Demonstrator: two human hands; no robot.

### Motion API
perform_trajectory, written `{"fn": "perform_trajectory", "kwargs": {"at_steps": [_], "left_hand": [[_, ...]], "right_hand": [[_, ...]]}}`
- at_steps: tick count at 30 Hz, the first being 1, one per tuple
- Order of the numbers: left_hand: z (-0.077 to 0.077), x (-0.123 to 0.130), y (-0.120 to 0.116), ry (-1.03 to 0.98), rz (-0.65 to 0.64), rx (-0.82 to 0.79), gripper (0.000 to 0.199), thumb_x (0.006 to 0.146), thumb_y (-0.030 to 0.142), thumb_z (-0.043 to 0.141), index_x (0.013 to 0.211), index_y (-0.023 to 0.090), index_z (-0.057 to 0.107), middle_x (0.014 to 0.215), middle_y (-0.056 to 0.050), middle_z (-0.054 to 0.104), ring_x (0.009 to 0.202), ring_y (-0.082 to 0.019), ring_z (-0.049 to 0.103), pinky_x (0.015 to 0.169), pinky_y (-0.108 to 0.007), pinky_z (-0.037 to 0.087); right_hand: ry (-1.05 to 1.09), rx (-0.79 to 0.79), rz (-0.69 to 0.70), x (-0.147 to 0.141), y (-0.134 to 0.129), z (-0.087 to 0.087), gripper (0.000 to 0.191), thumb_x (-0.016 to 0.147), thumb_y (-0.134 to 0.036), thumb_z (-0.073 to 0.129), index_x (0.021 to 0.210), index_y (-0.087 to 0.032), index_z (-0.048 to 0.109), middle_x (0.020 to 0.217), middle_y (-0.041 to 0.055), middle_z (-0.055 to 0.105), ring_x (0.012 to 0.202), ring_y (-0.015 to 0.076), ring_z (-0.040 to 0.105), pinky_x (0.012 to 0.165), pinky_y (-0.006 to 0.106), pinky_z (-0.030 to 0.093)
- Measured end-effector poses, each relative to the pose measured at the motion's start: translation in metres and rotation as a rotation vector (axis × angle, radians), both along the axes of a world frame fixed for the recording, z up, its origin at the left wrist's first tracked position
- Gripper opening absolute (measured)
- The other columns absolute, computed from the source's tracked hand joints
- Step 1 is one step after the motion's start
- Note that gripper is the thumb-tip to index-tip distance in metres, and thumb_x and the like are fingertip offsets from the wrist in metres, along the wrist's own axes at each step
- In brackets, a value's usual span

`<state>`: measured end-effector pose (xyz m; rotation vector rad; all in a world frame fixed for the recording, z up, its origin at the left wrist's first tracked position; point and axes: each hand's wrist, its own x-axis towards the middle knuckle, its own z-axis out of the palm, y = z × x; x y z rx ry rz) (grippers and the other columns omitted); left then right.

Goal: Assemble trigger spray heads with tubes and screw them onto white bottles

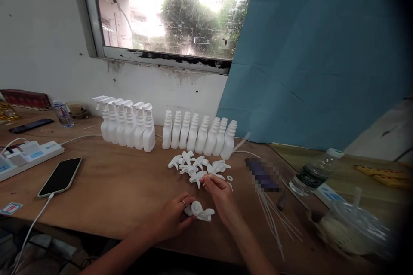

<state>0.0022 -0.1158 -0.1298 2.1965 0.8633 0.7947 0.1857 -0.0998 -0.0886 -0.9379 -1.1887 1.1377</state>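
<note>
My left hand [179,215], with a ring on one finger, is closed around a white trigger spray head [200,211] just above the near part of the table. To its right, my right hand [219,191] has thumb and fingers pinched together; whatever is between the fingertips is too small to make out. Right behind these fingertips lies a loose pile of white spray heads [190,168]. A small white ring [229,178] rests beside the pile. Thin white tubes [272,219] are spread on the table right of my right hand.
White bottles without heads [203,135] stand in a row behind the pile. Bottles with spray heads [129,126] stand left of them. A water bottle [311,176] and a lidded plastic cup [358,223] are at right. A charging phone [61,176] and a power strip [32,157] lie left.
</note>
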Motion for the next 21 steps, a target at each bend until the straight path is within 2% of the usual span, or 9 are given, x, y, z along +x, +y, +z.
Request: {"fn": "perform_trajectory", "kwargs": {"at_steps": [2, 4, 6, 9, 11, 16, 21], "left_hand": [[0.000, 0.000, 0.000, 0.004, -0.004, 0.003, 0.032, 0.086, 0.016, 0.057, 0.117, 0.022, 0.056, 0.111, -0.004, 0.058, 0.090, -0.016, 0.059, 0.082, -0.025, 0.048], [0.001, -0.001, 0.001, 0.010, -0.010, 0.008, 0.034, 0.085, 0.017, 0.057, 0.119, 0.023, 0.056, 0.112, -0.005, 0.059, 0.091, -0.016, 0.059, 0.083, -0.026, 0.048], [0.001, -0.001, 0.001, 0.026, -0.008, 0.013, 0.035, 0.085, 0.018, 0.058, 0.120, 0.022, 0.055, 0.111, -0.005, 0.059, 0.091, -0.017, 0.060, 0.084, -0.027, 0.048], [0.003, -0.001, 0.000, 0.050, 0.007, 0.011, 0.033, 0.086, 0.020, 0.058, 0.119, 0.022, 0.056, 0.111, -0.005, 0.059, 0.091, -0.017, 0.060, 0.084, -0.027, 0.049], [0.004, -0.001, 0.000, 0.053, 0.009, 0.010, 0.032, 0.086, 0.021, 0.058, 0.119, 0.022, 0.057, 0.112, -0.005, 0.059, 0.093, -0.018, 0.060, 0.085, -0.027, 0.048], [0.004, -0.001, 0.000, 0.056, 0.007, 0.013, 0.032, 0.086, 0.020, 0.058, 0.118, 0.022, 0.057, 0.111, -0.005, 0.059, 0.092, -0.018, 0.060, 0.083, -0.027, 0.049], [0.004, -0.001, 0.000, 0.055, 0.000, 0.019, 0.032, 0.087, 0.020, 0.057, 0.118, 0.024, 0.057, 0.112, -0.004, 0.058, 0.093, -0.018, 0.060, 0.085, -0.027, 0.049]], "right_hand": [[-0.143, -0.013, 0.043, 0.005, -0.005, -0.007, 0.028, 0.081, -0.044, 0.069, 0.080, -0.017, 0.072, 0.070, 0.0012, 0.059, 0.067, 0.0146, 0.052, 0.065, 0.027, 0.042], [-0.257, -0.031, 0.143, 0.011, -0.011, -0.007, 0.031, 0.081, -0.047, 0.067, 0.083, -0.016, 0.071, 0.066, 0.0004, 0.058, 0.062, 0.0143, 0.051, 0.060, 0.027, 0.042], [-0.369, -0.015, 0.231, 0.014, -0.016, -0.003, 0.032, 0.085, -0.048, 0.062, 0.083, -0.016, 0.070, 0.069, 0.0018, 0.061, 0.065, 0.0154, 0.055, 0.061, 0.027, 0.043], [-0.510, 0.081, 0.305, 0.015, -0.021, 0.004, 0.036, 0.091, -0.046, 0.054, 0.079, -0.016, 0.070, 0.081, 0.0055, 0.065, 0.077, 0.0180, 0.059, 0.071, 0.029, 0.045], [-0.576, 0.118, 0.296, 0.015, -0.021, 0.006, 0.036, 0.092, -0.046, 0.054, 0.078, -0.016, 0.069, 0.082, 0.0060, 0.065, 0.079, 0.0185, 0.059, 0.072, 0.029, 0.046], [-0.643, 0.064, 0.226, 0.016, -0.017, 0.002, 0.034, 0.091, -0.046, 0.055, 0.076, -0.017, 0.064, 0.064, 0.0005, 0.059, 0.063, 0.0154, 0.056, 0.060, 0.026, 0.043], [-0.687, 0.075, 0.244, 0.016, -0.016, 0.002, 0.031, 0.092, -0.042, 0.054, 0.076, -0.017, 0.064, 0.065, 0.0005, 0.060, 0.063, 0.0154, 0.056, 0.059, 0.026, 0.042]]}}
